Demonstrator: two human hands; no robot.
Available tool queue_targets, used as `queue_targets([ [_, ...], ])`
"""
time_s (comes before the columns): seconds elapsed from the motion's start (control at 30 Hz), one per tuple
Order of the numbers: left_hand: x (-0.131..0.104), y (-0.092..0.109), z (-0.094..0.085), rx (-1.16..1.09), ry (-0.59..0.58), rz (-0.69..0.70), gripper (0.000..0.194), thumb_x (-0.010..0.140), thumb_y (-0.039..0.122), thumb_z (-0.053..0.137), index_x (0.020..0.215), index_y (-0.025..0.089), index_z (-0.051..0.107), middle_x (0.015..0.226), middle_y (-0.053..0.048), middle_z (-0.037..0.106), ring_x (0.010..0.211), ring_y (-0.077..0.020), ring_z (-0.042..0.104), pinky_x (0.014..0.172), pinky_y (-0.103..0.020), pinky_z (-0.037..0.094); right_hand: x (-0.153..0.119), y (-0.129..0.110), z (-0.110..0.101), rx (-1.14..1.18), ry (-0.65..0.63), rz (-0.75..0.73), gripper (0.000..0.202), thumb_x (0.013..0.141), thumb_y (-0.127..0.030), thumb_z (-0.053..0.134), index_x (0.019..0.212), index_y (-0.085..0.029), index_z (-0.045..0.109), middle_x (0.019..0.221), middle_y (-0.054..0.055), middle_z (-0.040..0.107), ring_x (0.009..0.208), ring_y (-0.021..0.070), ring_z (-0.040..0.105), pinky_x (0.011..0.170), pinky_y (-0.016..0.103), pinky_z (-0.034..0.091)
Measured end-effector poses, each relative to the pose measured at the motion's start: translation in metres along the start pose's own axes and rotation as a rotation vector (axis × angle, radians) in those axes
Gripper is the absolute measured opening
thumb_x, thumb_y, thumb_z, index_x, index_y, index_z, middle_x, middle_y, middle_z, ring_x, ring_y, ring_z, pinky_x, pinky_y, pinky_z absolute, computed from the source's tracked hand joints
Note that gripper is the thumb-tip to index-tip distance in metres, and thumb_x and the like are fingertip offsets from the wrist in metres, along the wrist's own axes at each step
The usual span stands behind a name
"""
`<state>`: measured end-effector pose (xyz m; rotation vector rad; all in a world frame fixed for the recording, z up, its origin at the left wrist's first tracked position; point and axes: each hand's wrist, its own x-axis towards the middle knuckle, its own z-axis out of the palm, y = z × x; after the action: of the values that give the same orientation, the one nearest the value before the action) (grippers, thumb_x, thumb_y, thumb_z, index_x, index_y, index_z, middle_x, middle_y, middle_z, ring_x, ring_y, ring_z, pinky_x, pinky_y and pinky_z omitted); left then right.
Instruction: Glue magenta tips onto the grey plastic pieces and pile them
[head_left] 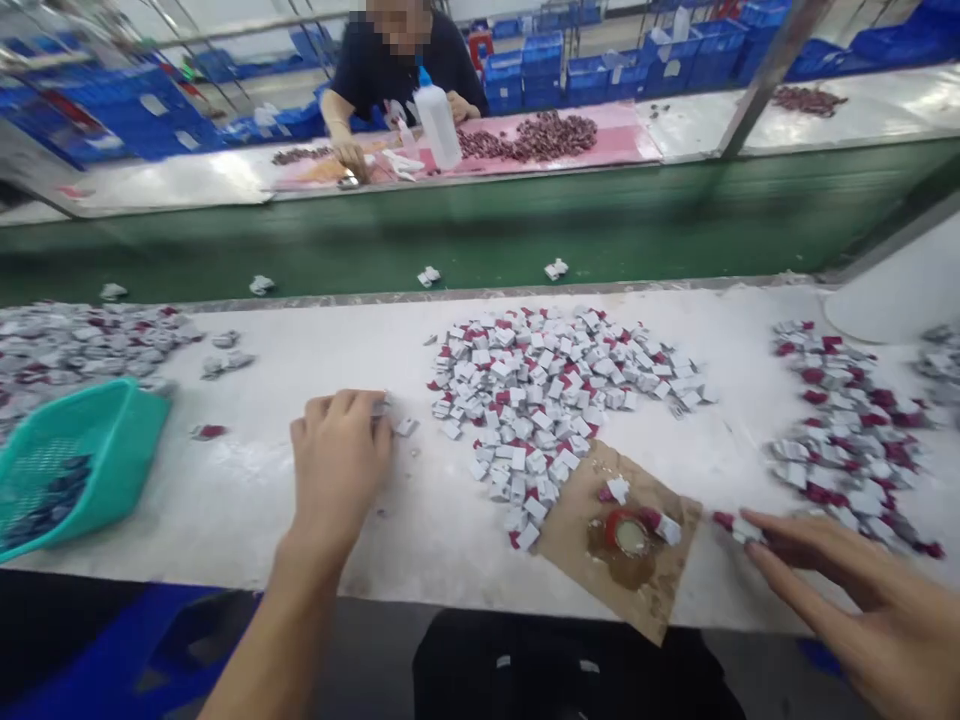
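My left hand (341, 455) is closed over the white table, its fingertips at a small grey part that they mostly hide; another small grey part (406, 427) lies just right of it. My right hand (832, 570) pinches a small white and dark red part (742, 528) between thumb and finger. Between the hands lies a brown paper sheet (577, 520) with a red-rimmed round dish (628, 533) in a wet brown stain. Two white and red parts rest on the sheet, one against the dish. Behind it spreads a large pile of white and red parts (525, 380).
A teal basket (135, 455) with dark pieces stands at the left, near a pile of grey parts (82, 340). More white and red parts (847, 440) lie at the right. Beyond the green belt (480, 225), a person (405, 60) works near a white bottle (439, 125).
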<state>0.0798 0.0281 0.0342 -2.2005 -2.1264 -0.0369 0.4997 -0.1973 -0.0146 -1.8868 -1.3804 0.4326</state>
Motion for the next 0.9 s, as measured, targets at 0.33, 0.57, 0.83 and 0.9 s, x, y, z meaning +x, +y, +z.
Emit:
queue_targets([
  [0.33,-0.012,0.006,0.008,-0.274,0.094,0.054,0.044,0.092,0.054,0.052,0.11,0.023,0.077,0.108,-0.014,0.08,0.111,-0.0402,0.075,0.1,-0.052,0.059,-0.007,-0.082,0.036,0.42,-0.072,0.028,0.023,0.103,-0.022,0.083,0.121,-0.034,0.093,0.102,0.003,0.088,0.089,0.019,0.086,0.079,0.027,0.073],
  [0.57,-0.055,0.021,0.019,-0.433,0.044,0.158,0.009,0.102,0.047,0.061,0.107,0.04,0.064,0.112,0.002,0.072,0.091,-0.0304,0.071,0.085,-0.048,0.06,-0.008,-0.081,0.043,0.403,-0.085,0.028,0.017,0.103,-0.025,0.084,0.116,-0.032,0.093,0.102,0.006,0.087,0.087,0.0246,0.085,0.077,0.037,0.075],
  [0.83,-0.068,0.017,0.018,-0.602,-0.151,0.004,0.013,0.092,0.053,0.076,0.091,0.041,0.071,0.093,0.007,0.08,0.085,-0.031,0.077,0.082,-0.048,0.066,-0.008,-0.082,0.041,0.465,-0.082,0.062,0.022,0.102,-0.025,0.086,0.118,-0.037,0.094,0.1,0.003,0.086,0.087,0.0215,0.085,0.078,0.033,0.073],
  [0.9,-0.071,0.021,0.014,-0.613,-0.146,-0.04,0.017,0.092,0.057,0.077,0.093,0.042,0.072,0.091,0.006,0.08,0.088,-0.033,0.079,0.081,-0.049,0.067,-0.007,-0.081,0.04,0.494,-0.073,0.098,0.025,0.102,-0.026,0.087,0.122,-0.04,0.094,0.104,0.002,0.087,0.092,0.0205,0.085,0.083,0.031,0.073],
])
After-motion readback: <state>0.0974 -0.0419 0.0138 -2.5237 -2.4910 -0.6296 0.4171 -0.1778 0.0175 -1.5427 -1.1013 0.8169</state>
